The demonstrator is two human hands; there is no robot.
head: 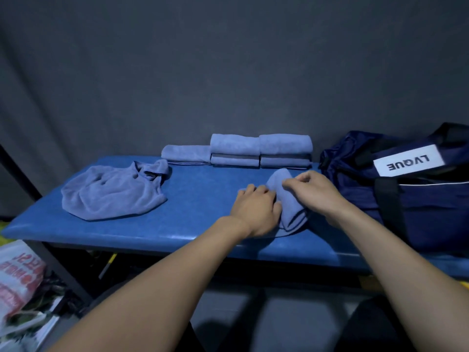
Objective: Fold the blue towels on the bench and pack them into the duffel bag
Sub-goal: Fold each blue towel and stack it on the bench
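Both hands working one small blue towel (288, 201) near the surface's front edge, right of centre. Left hand (256, 209) lying knuckles-up on the towel's left side, fingers curling into the cloth. Right hand (311, 190) pinching the towel's upper fold, fingers bent. Hands sitting close together, cloth bunching between them. Crumpled blue towel (114, 191) lying loose toward the left end of the blue padded surface (198, 196). Folded blue towels (258, 149) sitting stacked along the back edge. Navy duffel bag (411, 189) resting at the right end, white label reading LVQUE upside down.
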